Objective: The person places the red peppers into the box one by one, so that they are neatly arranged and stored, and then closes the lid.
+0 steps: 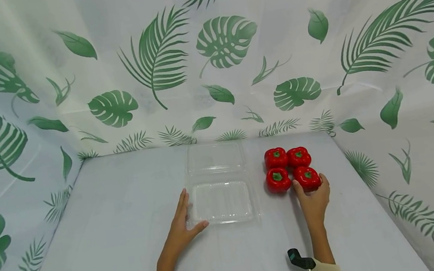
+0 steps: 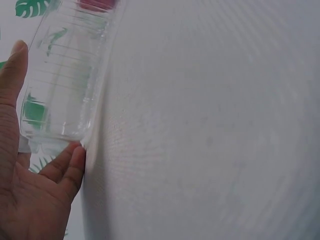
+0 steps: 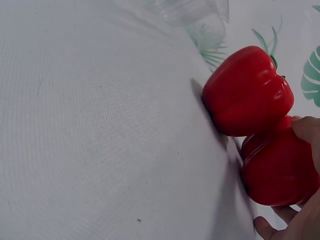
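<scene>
A clear plastic clamshell container (image 1: 222, 202) lies with its lid (image 1: 215, 157) folded back on the table. Along its left edge rests my left hand (image 1: 182, 229), fingers extended and thumb spread by the near corner; the left wrist view shows the fingertips touching the container's rim. To the right, my right hand (image 1: 315, 199) holds the front right red bell pepper (image 1: 307, 178) between thumb and fingers. Beside that one stand another front bell pepper (image 1: 278, 180) and two behind, a left bell pepper (image 1: 275, 158) and a right bell pepper (image 1: 299, 157). All have green stems facing up.
A white table (image 1: 112, 237) carries everything. Behind and at both sides hangs a white curtain (image 1: 182, 112) printed with green leaves. Dark wrist cameras sit at both cuffs.
</scene>
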Tool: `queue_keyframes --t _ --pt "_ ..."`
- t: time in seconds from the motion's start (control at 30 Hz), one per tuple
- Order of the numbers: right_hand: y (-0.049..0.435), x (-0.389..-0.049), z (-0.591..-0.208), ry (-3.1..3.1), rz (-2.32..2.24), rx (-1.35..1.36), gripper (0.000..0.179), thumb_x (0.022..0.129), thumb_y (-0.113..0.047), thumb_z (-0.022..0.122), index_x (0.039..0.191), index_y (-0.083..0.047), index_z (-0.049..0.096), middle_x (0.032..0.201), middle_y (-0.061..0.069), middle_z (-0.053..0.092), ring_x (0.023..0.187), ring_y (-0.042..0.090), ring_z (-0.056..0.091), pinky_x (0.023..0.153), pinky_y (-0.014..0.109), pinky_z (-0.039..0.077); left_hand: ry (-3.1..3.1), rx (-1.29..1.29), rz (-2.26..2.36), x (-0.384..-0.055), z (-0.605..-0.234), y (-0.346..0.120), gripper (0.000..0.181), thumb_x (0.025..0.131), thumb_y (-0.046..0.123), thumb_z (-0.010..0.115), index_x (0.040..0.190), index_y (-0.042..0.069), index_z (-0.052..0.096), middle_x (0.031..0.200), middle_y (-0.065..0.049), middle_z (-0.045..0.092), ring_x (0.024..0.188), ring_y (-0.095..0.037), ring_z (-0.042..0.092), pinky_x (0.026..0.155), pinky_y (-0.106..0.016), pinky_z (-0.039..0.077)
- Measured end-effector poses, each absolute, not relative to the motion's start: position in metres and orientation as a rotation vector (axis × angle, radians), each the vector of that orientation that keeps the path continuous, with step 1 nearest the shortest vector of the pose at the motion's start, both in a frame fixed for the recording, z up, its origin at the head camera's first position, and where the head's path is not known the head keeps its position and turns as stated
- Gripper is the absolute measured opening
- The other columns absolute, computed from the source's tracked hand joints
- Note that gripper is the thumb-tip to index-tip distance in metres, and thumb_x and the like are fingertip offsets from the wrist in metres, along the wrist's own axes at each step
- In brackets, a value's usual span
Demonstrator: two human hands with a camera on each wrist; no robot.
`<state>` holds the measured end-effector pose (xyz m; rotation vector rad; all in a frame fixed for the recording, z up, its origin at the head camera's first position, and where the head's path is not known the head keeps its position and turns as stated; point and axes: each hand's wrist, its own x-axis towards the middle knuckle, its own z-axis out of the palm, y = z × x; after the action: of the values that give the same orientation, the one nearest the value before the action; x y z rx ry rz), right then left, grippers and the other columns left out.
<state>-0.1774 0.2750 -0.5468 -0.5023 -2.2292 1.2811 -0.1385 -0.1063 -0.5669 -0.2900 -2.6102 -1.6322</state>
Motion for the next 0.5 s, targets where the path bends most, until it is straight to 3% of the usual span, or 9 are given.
queue_keyframes --t 0.23,0.5 --pt "0.274 -0.171 -0.547 -2.143 1.342 -0.571 0.086 0.085 -0.032 0.075 0.149 -0.003 0.026 0.151 0.017 0.034 0.143 0.031 0.033 0.112 0.058 0.037 -2.601 -0.288 -1.658 -0.137 -0.567 -0.105 0.106 0.081 0.033 0.08 0.158 0.013 0.01 0.166 -0.007 0.004 0.147 -0.04 0.026 0.108 -0.058 0.041" --pt "0.272 -0.165 -0.537 -2.107 1.305 -0.58 0.081 0.085 -0.029 0.076 0.146 -0.003 0.029 0.145 0.017 0.037 0.135 0.03 0.037 0.107 0.056 0.041 -2.597 -0.275 -1.682 -0.136 -0.564 -0.103 0.106 0.082 0.03 0.079 0.158 0.015 0.009 0.166 -0.004 0.003 0.145 -0.04 0.031 0.108 -0.057 0.042"
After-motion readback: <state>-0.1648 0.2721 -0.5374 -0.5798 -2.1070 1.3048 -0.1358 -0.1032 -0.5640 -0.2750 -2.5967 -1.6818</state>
